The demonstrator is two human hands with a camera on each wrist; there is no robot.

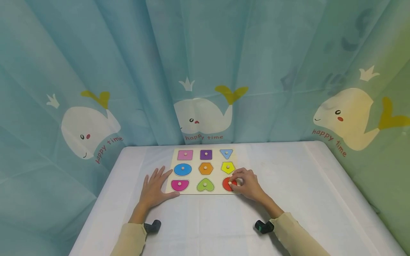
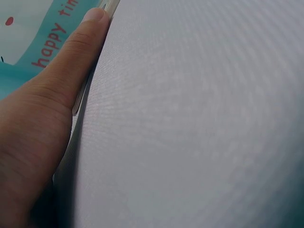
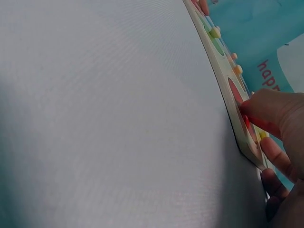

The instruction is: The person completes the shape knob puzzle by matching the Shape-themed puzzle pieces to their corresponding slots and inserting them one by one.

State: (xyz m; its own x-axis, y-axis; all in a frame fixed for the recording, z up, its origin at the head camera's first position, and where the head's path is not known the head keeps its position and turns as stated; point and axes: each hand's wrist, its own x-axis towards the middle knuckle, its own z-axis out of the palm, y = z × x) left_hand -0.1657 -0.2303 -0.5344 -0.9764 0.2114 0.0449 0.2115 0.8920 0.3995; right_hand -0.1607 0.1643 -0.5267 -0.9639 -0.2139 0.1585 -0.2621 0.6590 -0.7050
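Observation:
A pale wooden peg puzzle board (image 1: 193, 177) lies flat near the back of the table, with knobbed shapes in three rows. At its front right corner, my right hand (image 1: 250, 184) pinches the knob of the red round piece (image 1: 225, 185) between thumb and fingers. The right wrist view shows the red piece (image 3: 235, 91) partly behind the thumb; I cannot tell whether it sits fully flat. My left hand (image 1: 153, 189) rests at the board's left edge, fingers spread and thumb along the front left corner, beside the magenta half-round piece (image 1: 179, 187).
Other pieces on the board include a green heart (image 1: 205, 187), a yellow pentagon (image 1: 228, 170) and a blue oval (image 1: 183, 172). The white-covered table (image 1: 198, 227) ends at a blue-green curtain (image 1: 275, 117) printed with whales. A black wrist device shows at each sleeve.

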